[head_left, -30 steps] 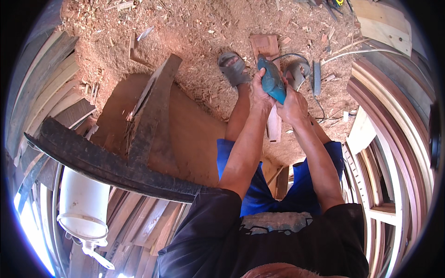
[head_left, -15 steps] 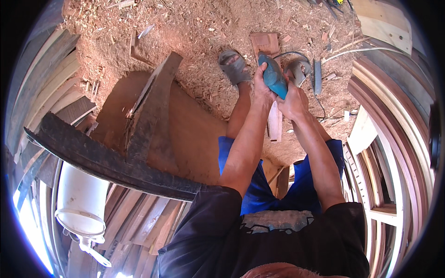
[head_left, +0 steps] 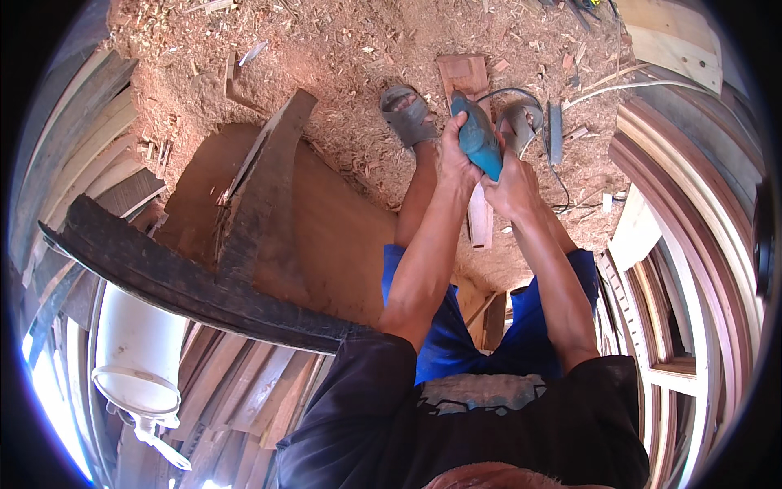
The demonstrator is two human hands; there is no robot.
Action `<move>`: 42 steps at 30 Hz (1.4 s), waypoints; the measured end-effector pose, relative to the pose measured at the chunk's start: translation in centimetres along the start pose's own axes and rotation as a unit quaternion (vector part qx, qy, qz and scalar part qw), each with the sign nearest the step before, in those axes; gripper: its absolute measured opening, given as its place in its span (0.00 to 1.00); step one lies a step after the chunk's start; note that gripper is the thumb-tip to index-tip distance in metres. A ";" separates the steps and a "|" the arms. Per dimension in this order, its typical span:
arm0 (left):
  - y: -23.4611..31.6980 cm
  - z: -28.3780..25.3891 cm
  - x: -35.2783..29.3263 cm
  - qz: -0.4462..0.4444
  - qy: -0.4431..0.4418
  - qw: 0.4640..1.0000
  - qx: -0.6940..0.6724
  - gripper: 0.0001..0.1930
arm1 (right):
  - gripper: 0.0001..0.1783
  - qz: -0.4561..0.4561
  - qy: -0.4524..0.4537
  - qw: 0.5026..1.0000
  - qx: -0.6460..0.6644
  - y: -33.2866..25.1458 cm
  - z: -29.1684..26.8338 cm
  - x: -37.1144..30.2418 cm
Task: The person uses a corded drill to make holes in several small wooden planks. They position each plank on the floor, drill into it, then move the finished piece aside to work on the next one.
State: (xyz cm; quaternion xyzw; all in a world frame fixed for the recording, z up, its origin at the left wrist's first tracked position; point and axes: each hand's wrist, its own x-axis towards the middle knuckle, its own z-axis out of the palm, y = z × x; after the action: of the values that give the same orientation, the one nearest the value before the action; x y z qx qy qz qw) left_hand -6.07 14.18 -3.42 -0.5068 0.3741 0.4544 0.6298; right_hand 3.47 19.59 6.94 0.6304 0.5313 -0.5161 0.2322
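Teal power tool [head_left: 481, 145] is clasped in 2 hands [head_left: 458, 156] [head_left: 511, 189]; white container [head_left: 137, 346] has unclear contents.

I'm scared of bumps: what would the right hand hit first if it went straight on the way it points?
First the teal power tool that the right hand holds; beyond that, probably the wooden board, though depth is unclear.

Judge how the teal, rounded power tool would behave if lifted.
The teal tool is probably heavy for its size: left hand and right hand both hold it. A thin black cord, apparently attached, likely flops, given its loose curves.
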 end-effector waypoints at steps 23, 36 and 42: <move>1.7 -1.8 2.2 0.010 -0.033 0.999 0.036 0.24 | 0.44 0.011 0.008 1.000 -0.003 0.3 2.0 1.6; 2.0 -0.6 1.5 0.008 -0.030 0.999 0.043 0.23 | 0.46 0.045 0.003 0.999 -0.017 -0.8 1.6 1.9; 1.7 -1.8 1.8 -0.013 -0.006 0.999 0.029 0.26 | 0.39 0.047 0.004 0.999 -0.014 -0.6 2.1 1.2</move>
State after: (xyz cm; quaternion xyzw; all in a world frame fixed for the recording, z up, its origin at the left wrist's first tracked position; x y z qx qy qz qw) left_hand -7.20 12.86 -5.94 -0.4908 0.3767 0.4378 0.6524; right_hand 1.96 18.57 5.25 0.6535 0.5088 -0.4947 0.2633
